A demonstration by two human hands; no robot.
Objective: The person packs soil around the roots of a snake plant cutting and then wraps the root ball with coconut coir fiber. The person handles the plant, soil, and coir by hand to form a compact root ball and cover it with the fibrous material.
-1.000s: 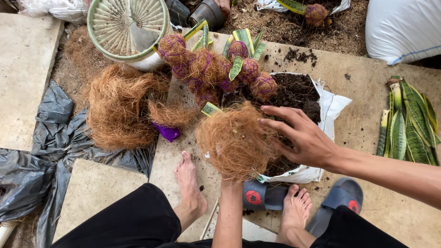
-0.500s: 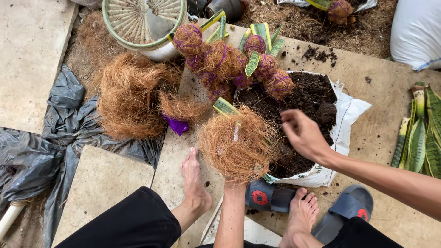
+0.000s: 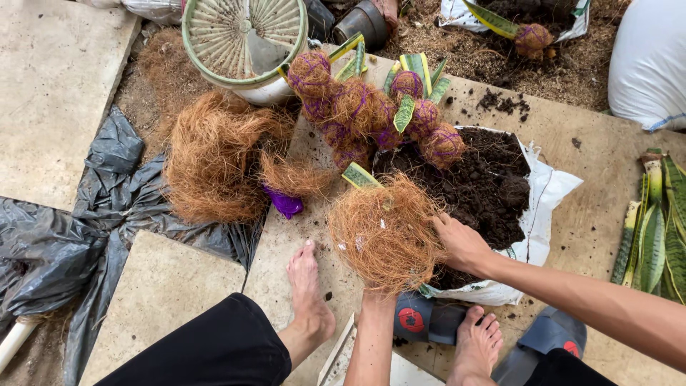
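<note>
The fingers (image 3: 441, 223) of the right hand (image 3: 463, 244) are bent and press into the right side of a round ball of brown coconut fibre (image 3: 386, 232). They are curled on the fluff, not spread flat. The right wrist bends a little, and the bare arm runs off to the lower right corner of the frame.

The left hand (image 3: 377, 292) is under the ball, in the lower middle of the frame. The fibre hides its fingers, so I cannot tell if they are open or closed. The ball sits on top of that hand. The left arm goes straight down to the bottom edge.

A striped green leaf (image 3: 359, 175) pokes out of the top of the ball.

Just to the right of the ball is a white bag of dark soil (image 3: 486, 189), open at the top. The right hand is at its left edge. Above the ball, in the upper middle, lies a heap of small plants with fibre balls tied in purple string (image 3: 371, 114). To the left is a big loose pile of brown fibre (image 3: 214, 164), with a bit of purple string (image 3: 284, 204) at its lower right.

At the top of the frame is a round green basket (image 3: 244, 39). Long green leaves (image 3: 654, 229) lie at the right edge. Crumpled black plastic (image 3: 71, 229) covers the left side. Two bare feet (image 3: 309, 293) rest at the bottom, next to blue sandals (image 3: 414, 318).
</note>
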